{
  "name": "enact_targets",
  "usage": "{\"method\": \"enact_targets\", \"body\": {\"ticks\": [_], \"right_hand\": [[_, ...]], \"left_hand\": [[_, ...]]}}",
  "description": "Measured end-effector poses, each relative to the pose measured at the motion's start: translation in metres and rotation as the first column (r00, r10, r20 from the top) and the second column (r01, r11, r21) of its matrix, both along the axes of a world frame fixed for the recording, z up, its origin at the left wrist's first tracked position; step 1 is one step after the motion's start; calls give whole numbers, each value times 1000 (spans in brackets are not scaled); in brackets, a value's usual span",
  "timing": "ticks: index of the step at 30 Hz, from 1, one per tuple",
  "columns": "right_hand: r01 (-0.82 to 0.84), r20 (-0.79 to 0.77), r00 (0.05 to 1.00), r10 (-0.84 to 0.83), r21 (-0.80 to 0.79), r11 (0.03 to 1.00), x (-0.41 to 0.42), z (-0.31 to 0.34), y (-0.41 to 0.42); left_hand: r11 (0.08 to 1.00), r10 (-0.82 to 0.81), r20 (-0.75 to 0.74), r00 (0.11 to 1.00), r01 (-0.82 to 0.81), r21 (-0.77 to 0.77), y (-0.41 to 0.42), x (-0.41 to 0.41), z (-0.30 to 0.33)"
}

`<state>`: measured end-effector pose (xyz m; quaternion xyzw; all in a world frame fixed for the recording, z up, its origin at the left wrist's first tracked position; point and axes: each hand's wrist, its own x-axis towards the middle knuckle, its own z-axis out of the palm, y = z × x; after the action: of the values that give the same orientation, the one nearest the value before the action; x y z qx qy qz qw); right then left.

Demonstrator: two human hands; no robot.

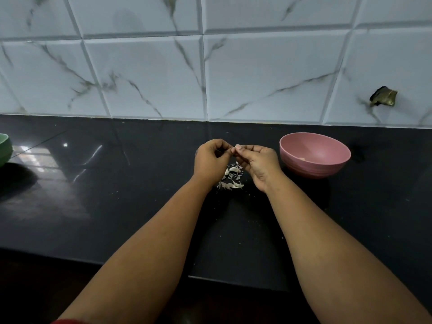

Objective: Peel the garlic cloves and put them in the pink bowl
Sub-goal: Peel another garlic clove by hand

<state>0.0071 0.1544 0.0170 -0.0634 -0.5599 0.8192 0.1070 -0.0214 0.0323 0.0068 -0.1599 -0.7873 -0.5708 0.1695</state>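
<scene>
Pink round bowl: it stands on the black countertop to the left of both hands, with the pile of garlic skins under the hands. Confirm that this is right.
One detail is wrong. In the head view the pink round bowl stands to the right of both hands, beside the right hand, not left of the left hand. The rest holds: it stands on the black countertop, and the pile of garlic skins lies under the hands.

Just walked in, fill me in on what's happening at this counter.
A person is peeling garlic over a black counter. The left hand and right hand meet fingertip to fingertip, pinching something small between them, likely a clove, though it is mostly hidden. A pile of peeled skins lies on the counter under the hands. The pink bowl stands just right of the right hand, with a pale piece inside. A green bowl sits at the far left edge.
</scene>
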Motion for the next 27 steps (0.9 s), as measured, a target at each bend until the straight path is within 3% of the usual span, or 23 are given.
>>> {"method": "enact_targets", "body": {"ticks": [3,8,17,24,26,27], "right_hand": [[-26,-20,999,26,-34,999,0,0,1],[-57,-31,998,55,-68,996,1,1,1],[-34,-16,999,34,0,999,1,0,-4],[125,-64,991,-114,221,967,-2,-2,-1],[211,-123,977,-176,417,884,-3,-4,0],[279,-190,960,-207,554,784,-3,-4,1]], "left_hand": [[989,-61,70,996,51,137,0,3,2],[973,-85,145,986,51,224,-1,2,2],[993,23,192,981,-45,111,1,0,1],[998,44,208,977,-52,35,2,0,1],[998,43,209,977,-52,34,2,1,2],[998,45,206,977,-52,28,2,2,2]]}}
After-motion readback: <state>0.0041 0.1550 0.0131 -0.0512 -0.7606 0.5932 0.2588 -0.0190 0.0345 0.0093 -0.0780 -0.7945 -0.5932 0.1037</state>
